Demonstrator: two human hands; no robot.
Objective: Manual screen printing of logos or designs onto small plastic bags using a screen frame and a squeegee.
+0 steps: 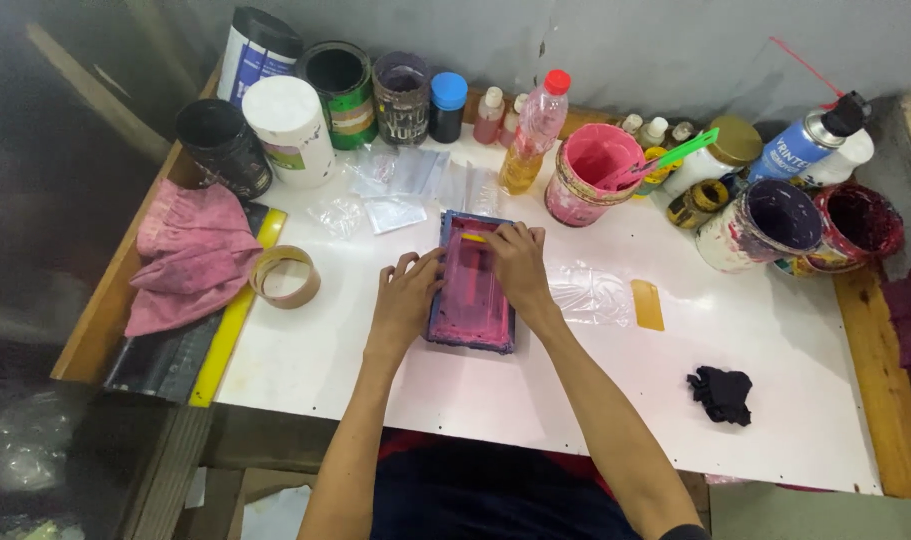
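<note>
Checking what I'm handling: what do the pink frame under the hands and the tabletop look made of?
Small screen frame: seemingly a rigid frame, bluish edges, pink ink-coated mesh inside; exact material unclear. Tabletop: smooth white sheet, looks laminate or painted board, glossy, with wooden edging.

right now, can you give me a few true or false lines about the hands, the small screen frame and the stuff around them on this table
1. Both hands rest on the small pink-stained screen frame. True: the left hand holds its left edge and the right hand presses on top.
2. The pink cloth lies to the right of the frame. False: it lies at the table's left edge.
3. A green stick stands in the pink paint tub. True.
4. The black rag is under the left hand. False: it lies apart, to the right.
5. The tape roll sits on top of the frame. False: it lies on the table, left of the frame.
</note>
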